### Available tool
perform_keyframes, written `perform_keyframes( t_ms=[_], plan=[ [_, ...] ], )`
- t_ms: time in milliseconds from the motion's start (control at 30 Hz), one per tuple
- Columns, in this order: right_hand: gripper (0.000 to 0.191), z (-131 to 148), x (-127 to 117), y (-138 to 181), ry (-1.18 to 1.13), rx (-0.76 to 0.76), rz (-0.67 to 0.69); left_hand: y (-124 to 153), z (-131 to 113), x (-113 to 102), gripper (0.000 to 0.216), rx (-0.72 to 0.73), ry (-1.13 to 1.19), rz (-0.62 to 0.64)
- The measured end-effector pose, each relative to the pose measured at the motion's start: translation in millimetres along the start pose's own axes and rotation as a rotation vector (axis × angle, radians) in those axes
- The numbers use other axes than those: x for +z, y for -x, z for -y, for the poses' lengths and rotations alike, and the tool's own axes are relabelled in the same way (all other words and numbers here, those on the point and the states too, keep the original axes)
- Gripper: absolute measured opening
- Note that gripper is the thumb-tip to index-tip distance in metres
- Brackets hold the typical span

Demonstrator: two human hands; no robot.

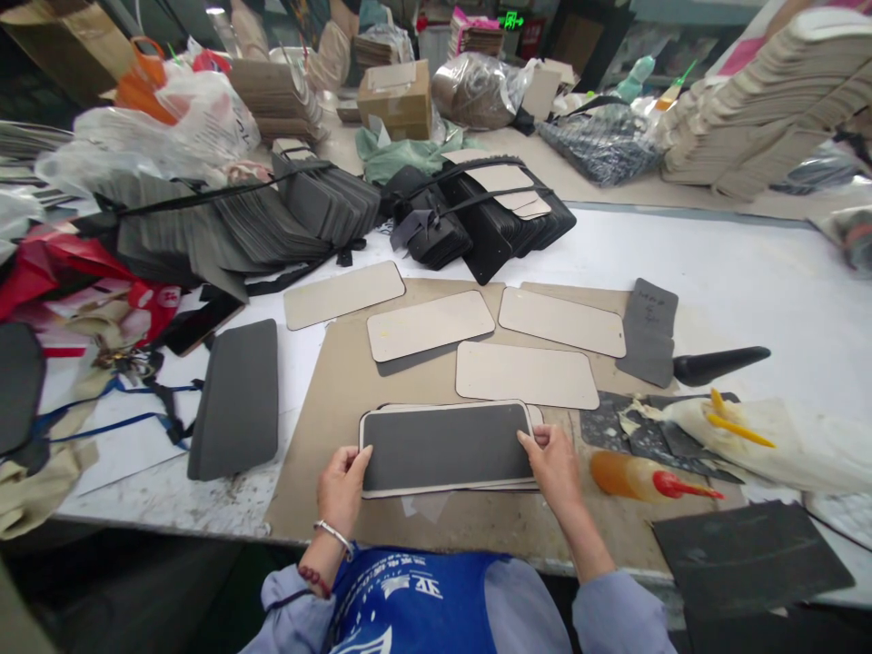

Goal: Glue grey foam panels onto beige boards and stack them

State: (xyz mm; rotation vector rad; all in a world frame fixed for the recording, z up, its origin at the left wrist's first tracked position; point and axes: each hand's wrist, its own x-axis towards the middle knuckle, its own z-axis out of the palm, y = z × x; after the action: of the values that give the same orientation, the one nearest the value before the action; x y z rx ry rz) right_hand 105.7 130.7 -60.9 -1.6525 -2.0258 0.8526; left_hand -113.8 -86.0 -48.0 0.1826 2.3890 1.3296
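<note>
Saw at the left edge of the frame a dark rounded piece, with a red bag above. Found farther in a low stack of dark panels on the pale table, and higher up, in the upper left, a strapped row of grey boards. Met next the brown board across the middle, with a first pale panel over its far left corner.

Noted at lower centre the left hand, pinching the left end of a dark grey panel between thumb on top and fingers beneath. Located that pale-rimmed panel in the lower middle, above other pale-edged pieces; could not tell lifted from resting. Counted beyond it three more pale panels, and in the upper middle a strapped black bundle.

Noted then the right hand, likewise pinching the panel's right end, thumb uppermost. Found beside it, toward the right, an orange bottle lying with red tip pointing right, a grey marked piece higher up, a black handle, a dark sheet at lower right, and a tall pile of pale boards at upper right.
</note>
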Motion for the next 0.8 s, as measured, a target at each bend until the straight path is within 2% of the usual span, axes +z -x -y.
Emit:
perform_keyframes(
  t_ms=[133,300,433,600,733,800],
  plan=[
    [0.038,-2,-2,-3,-0.012,0.013,0.047,2,-1,1,0.048,-0.029,0.082,0.02],
    [0.033,1,-7,-6,-0.025,0.03,0.06,6,-3,-4,0.05,0.036,0.151,0.112],
    [0.022,18,-13,18,-0.036,0.021,-0.003,12,-7,-19,0.054,-0.012,0.01,0.13],
    [0.016,49,-7,32,-0.019,0.084,-0.178,-10,-20,-32,0.052,-0.079,-0.161,0.063],
    [0.017,65,-19,56,-0.093,0.094,-0.182,-14,-30,-38,0.052,0.018,-0.024,0.118],
    [0.023,71,-24,72,-0.15,0.072,-0.141,-20,-30,-49,0.047,0.077,0.099,0.213]
  ],
)
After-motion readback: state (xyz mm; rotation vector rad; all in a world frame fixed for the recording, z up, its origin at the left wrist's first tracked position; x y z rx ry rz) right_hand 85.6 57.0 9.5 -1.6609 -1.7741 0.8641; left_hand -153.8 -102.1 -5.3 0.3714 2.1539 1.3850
